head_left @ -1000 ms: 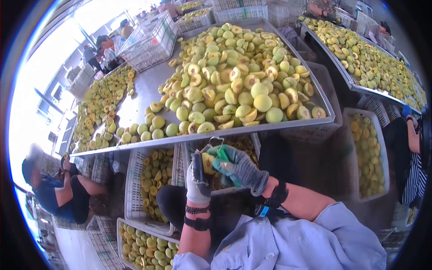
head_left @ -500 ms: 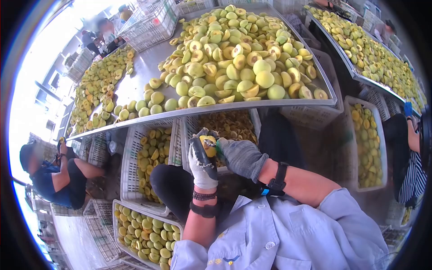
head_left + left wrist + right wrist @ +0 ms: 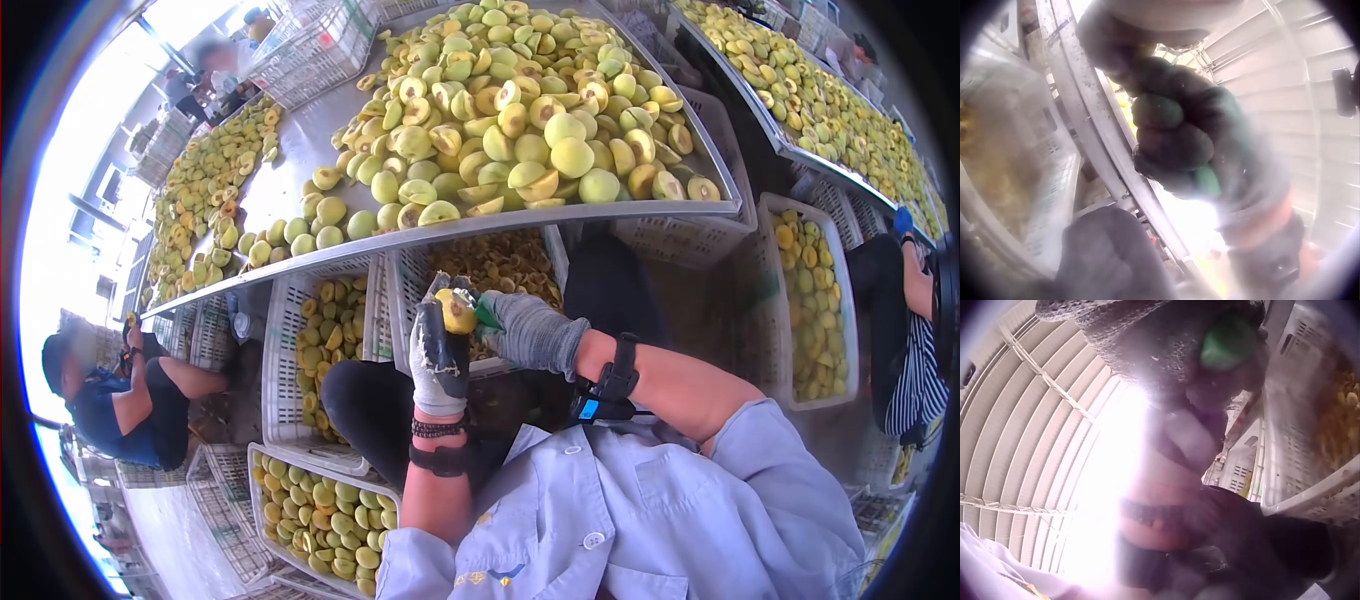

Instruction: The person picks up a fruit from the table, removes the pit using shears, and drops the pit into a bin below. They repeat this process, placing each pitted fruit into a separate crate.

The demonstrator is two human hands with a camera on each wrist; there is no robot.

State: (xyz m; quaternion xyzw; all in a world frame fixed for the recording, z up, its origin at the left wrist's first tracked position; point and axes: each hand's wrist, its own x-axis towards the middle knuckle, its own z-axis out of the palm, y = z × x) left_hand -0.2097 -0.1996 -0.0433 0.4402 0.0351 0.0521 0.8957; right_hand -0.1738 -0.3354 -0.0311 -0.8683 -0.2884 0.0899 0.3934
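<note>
The left hand (image 3: 438, 350), in a white glove with dark patches, holds a yellow-green fruit piece (image 3: 457, 312) at its fingertips, a brown hollow showing on the cut face. Close beside it on the right, the right hand (image 3: 530, 330) in a grey knitted glove grips a green-handled tool (image 3: 488, 311) against the fruit. The tool's tip is hard to make out. In the left wrist view the gloved right hand (image 3: 1179, 131) is curled round the green handle (image 3: 1207, 181). The right wrist view shows the green handle (image 3: 1229, 347) within the grey glove.
A metal table (image 3: 480, 221) piled with halved fruit (image 3: 500, 110) stands ahead. Below the hands is a crate (image 3: 402, 290) of brown scraps. Crates of fruit pieces (image 3: 330, 520) stand at left and right. A seated person (image 3: 115, 400) is at the left.
Over the last second, both hands have come together around the fruit, and the fruit's cut face has turned into view. The whole head view has shifted slightly.
</note>
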